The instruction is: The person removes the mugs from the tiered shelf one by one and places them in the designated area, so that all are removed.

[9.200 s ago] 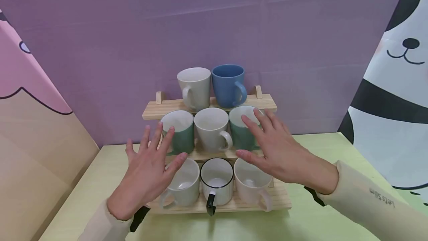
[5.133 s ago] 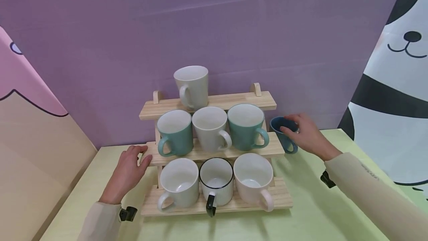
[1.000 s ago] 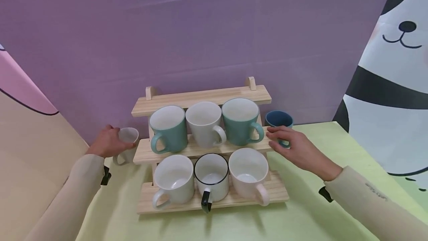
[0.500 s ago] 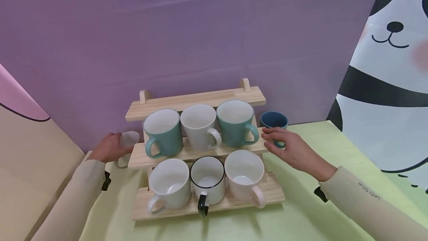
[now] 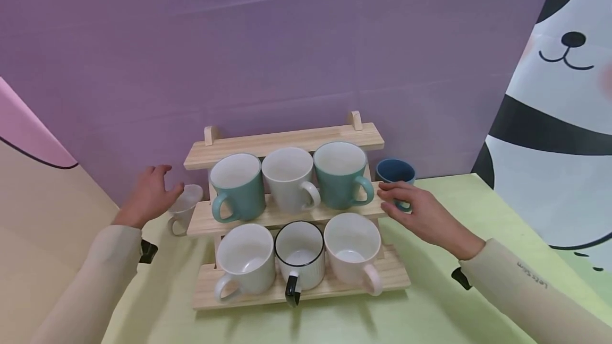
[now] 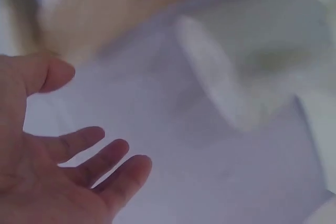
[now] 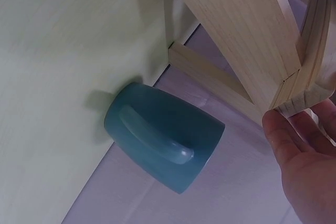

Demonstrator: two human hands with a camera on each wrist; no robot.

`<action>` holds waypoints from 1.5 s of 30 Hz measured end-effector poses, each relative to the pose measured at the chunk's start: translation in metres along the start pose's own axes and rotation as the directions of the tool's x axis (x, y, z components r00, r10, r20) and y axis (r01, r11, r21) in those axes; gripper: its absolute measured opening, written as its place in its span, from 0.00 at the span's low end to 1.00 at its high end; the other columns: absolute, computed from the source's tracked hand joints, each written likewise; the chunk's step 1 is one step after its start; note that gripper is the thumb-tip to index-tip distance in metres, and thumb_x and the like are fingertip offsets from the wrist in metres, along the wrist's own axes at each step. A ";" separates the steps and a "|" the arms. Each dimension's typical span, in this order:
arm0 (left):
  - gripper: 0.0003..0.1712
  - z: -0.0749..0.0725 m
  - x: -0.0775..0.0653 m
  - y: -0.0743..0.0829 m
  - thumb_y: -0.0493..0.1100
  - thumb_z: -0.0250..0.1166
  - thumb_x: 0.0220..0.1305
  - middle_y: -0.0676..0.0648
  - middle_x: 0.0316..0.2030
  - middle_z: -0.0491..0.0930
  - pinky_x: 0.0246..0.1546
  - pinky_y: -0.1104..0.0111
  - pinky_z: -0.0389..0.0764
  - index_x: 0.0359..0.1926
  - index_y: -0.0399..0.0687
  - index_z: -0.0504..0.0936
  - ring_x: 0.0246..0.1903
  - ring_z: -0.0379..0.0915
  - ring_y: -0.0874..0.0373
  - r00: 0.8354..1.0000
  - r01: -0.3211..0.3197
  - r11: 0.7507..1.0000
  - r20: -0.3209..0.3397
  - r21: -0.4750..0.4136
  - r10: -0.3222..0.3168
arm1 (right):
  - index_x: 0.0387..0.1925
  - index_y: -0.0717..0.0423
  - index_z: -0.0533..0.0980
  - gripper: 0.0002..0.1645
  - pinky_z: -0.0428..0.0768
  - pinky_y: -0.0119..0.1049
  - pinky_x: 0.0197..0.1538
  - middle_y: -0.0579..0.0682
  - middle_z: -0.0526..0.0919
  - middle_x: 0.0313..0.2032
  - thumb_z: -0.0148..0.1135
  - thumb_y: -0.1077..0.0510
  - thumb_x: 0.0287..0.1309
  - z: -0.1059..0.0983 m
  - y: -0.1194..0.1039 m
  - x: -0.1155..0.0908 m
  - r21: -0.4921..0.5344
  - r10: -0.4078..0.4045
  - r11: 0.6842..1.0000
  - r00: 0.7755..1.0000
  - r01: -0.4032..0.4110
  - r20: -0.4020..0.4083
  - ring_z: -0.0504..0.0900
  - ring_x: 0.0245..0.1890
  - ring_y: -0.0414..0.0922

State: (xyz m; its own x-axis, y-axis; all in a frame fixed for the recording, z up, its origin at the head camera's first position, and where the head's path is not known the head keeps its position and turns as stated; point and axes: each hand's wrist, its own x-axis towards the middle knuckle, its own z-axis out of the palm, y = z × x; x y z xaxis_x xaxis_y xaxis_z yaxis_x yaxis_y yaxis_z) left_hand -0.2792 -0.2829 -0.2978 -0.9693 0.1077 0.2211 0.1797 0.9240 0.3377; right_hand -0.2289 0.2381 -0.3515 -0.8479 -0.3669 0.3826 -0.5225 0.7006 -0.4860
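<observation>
My left hand [image 5: 149, 198] is raised with spread fingers beside a white mug [image 5: 185, 203], which stands on the table behind the rack's left end. In the left wrist view the palm shows bare, apart from the blurred mug. My right hand [image 5: 421, 214] grips the right end of the middle shelf [image 7: 304, 98] of a three-tier wooden mug rack, fingertips and thumb at the board's end. Just behind that hand a blue mug [image 5: 394, 170] stands on the table. Two green mugs [image 5: 239, 187] flank a white mug [image 5: 289, 179] on the middle shelf.
On the bottom shelf stand a white mug [image 5: 246, 256], a black-rimmed white mug [image 5: 306, 259] with a black handle and a pale pink mug [image 5: 351, 248]. The top shelf [image 5: 287, 141] is bare between its end brackets. A purple cloth [image 5: 268, 41] hangs behind the rack.
Both top-shelf mugs have gone to the table, blue at right, white at left. In the last half second my left hand let go of the white mug and lifted leftward; my right stayed.
</observation>
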 end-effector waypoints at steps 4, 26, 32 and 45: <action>0.29 -0.014 -0.006 0.027 0.45 0.52 0.67 0.28 0.53 0.65 0.49 0.43 0.66 0.60 0.25 0.65 0.51 0.61 0.34 0.980 -0.096 0.994 -0.178 -0.053 0.085 | 0.52 0.61 0.78 0.21 0.70 0.53 0.55 0.57 0.74 0.58 0.60 0.53 0.63 -0.001 -0.002 0.000 0.005 0.015 1.000 1.000 -0.015 0.014 0.68 0.60 0.58; 0.54 -0.013 -0.027 0.128 0.72 0.56 0.56 0.33 0.61 0.60 0.55 0.47 0.66 0.68 0.36 0.57 0.59 0.59 0.41 0.979 -0.191 0.982 0.069 -0.004 0.190 | 0.51 0.60 0.78 0.19 0.72 0.52 0.53 0.56 0.74 0.57 0.61 0.54 0.62 -0.001 -0.001 0.001 0.004 0.005 1.000 1.000 -0.005 0.014 0.68 0.59 0.58; 0.51 -0.011 -0.029 0.120 0.68 0.58 0.57 0.33 0.60 0.60 0.53 0.47 0.67 0.67 0.35 0.58 0.58 0.58 0.41 0.985 -0.175 0.983 -0.003 -0.061 0.175 | 0.50 0.60 0.79 0.18 0.73 0.52 0.53 0.57 0.74 0.57 0.61 0.54 0.62 -0.001 -0.002 0.003 0.000 -0.006 1.000 1.000 0.006 0.011 0.69 0.58 0.58; 0.47 -0.019 -0.036 0.112 0.62 0.62 0.56 0.37 0.58 0.62 0.48 0.50 0.70 0.66 0.33 0.61 0.55 0.61 0.44 0.984 -0.171 0.983 -0.060 -0.063 0.168 | 0.49 0.61 0.79 0.18 0.72 0.53 0.53 0.57 0.74 0.57 0.61 0.54 0.62 -0.001 -0.002 0.000 0.012 0.009 1.000 1.000 -0.009 0.010 0.69 0.59 0.58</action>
State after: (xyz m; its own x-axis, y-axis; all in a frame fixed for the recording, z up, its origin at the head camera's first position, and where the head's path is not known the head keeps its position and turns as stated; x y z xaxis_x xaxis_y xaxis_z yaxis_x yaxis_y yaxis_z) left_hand -0.2210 -0.1902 -0.2509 -0.9135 0.2387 0.3294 0.3533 0.8670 0.3515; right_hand -0.2280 0.2378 -0.3495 -0.8533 -0.3666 0.3707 -0.5159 0.6962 -0.4992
